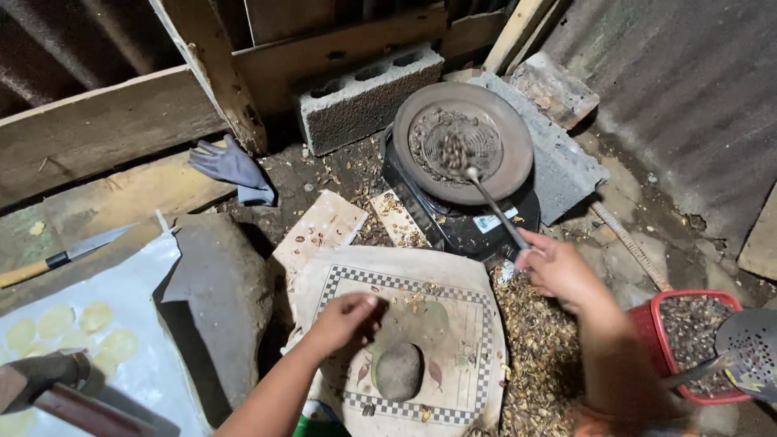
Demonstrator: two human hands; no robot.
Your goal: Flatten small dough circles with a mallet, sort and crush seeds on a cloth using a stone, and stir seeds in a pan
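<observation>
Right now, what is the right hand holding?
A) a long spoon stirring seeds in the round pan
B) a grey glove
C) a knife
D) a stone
A: the right hand grips a long spoon whose end sits among the seeds in the round pan.

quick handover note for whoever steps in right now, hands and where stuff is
Right hand: gripping the metal ladle, its bowl in the nuts on the round pan atop the small black stove.
Left hand: fingers pinched together over the patterned cloth, just above the rounded stone.
Red basket of nuts at right with a perforated skimmer.
Shell bits litter cloth and ground; nuts in the pan, not yet taken off.
</observation>
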